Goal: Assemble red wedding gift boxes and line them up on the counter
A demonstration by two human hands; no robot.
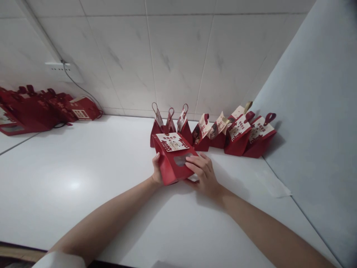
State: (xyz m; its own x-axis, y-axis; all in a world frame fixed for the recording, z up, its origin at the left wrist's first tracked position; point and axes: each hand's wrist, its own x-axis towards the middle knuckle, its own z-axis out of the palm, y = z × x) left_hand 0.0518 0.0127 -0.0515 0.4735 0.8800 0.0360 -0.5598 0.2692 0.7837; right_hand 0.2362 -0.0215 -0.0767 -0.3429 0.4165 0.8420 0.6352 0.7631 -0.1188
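The left hand (157, 170) and the right hand (205, 174) grip a red windowed gift box (166, 166) between them; beyond the hands, a row of loop-topped gift boxes (218, 140) stands on the white surface (106, 163).

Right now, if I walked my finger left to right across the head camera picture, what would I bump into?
Piled red boxes, left hand, held red box, right hand, rightmost red box, pale blue-grey panel.

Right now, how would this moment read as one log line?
left hand: holding red box | right hand: on its front | row of boxes: behind it
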